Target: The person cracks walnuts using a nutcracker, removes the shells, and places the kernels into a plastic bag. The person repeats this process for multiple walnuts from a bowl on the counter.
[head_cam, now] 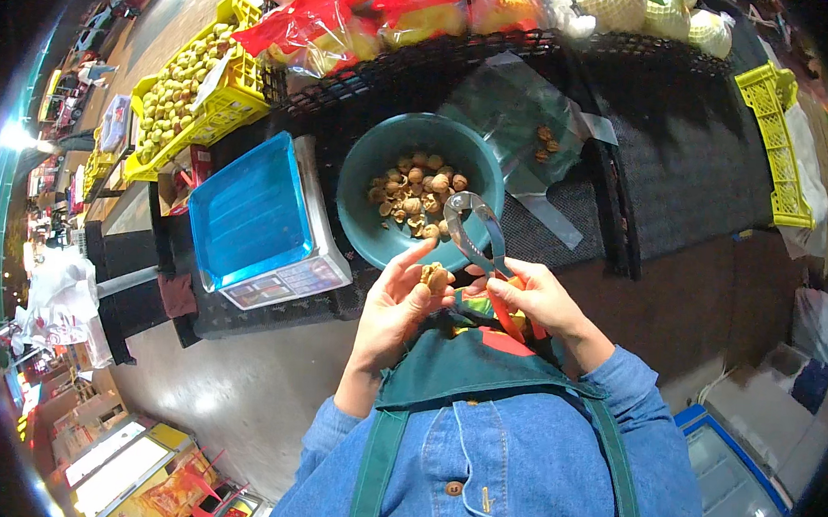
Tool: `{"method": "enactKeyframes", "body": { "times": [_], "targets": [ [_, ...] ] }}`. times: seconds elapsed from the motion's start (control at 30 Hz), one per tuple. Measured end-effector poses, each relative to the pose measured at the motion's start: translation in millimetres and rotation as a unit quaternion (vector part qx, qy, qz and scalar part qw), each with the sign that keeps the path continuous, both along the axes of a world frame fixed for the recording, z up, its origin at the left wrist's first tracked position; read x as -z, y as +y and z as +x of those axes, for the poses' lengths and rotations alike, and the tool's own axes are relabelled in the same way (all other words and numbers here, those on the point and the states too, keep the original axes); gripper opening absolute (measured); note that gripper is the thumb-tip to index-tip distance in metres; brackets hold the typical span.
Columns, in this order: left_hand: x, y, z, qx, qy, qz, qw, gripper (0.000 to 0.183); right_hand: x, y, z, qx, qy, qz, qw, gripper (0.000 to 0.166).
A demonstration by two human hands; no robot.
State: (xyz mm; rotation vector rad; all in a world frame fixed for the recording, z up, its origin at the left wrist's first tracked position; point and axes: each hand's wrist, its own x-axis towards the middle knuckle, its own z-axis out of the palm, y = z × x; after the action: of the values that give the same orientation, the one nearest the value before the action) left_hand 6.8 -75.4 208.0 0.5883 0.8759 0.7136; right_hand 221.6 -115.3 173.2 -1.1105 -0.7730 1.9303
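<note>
A walnut [433, 278] with a rough, seemingly cracked shell is held between the thumb and fingers of my left hand [399, 303]. My right hand [535, 296] grips a nutcracker [473, 235] by its red-orange handles; its rounded metal jaws point away from me, over the rim of a green plastic basin [360, 217]. Inside that basin lies a heap of walnuts [414, 188] mixed with broken shells. Beyond it to the right, several brown walnut kernels [546, 143] rest on a clear plastic bag [506, 109]. Both hands are just in front of my green apron [479, 364].
A blue tray [255, 215] tops a box left of the basin. Yellow crates stand at the left, one full of round fruit [176, 109], and at the right [774, 144]. Red-topped bags [427, 10] and net-wrapped fruit [610, 7] line the far edge. A glass-topped freezer [732, 479] is lower right.
</note>
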Motion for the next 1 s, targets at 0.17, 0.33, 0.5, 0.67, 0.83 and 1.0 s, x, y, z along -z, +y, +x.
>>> {"method": "enactKeyframes", "body": {
  "times": [0.17,0.33,0.5,0.67,0.83,1.0],
  "targets": [
    [3,4,-6,0.019,-0.077,-0.058,0.995,0.047,0,-6,0,-0.004,0.016,-0.025,1.0,0.035],
    [13,5,-8,-0.005,-0.156,-0.119,0.98,0.036,-3,-15,7,-0.023,0.037,-0.097,0.994,0.039],
    [6,3,1,-0.072,-0.172,-0.186,0.965,0.033,10,-21,5,0.03,0.064,-0.105,0.992,0.037],
    [29,1,-4,-0.089,-0.227,-0.252,0.937,0.034,44,-6,29,0.13,-0.217,-0.041,0.967,0.035],
    [5,6,7,-0.02,0.017,-0.014,1.0,0.04,139,-5,63,0.076,-0.688,0.098,0.715,0.051],
    [7,4,8,-0.006,0.195,0.283,0.939,0.041,188,-18,66,0.054,-0.764,0.118,0.632,0.06]
  ]
}}
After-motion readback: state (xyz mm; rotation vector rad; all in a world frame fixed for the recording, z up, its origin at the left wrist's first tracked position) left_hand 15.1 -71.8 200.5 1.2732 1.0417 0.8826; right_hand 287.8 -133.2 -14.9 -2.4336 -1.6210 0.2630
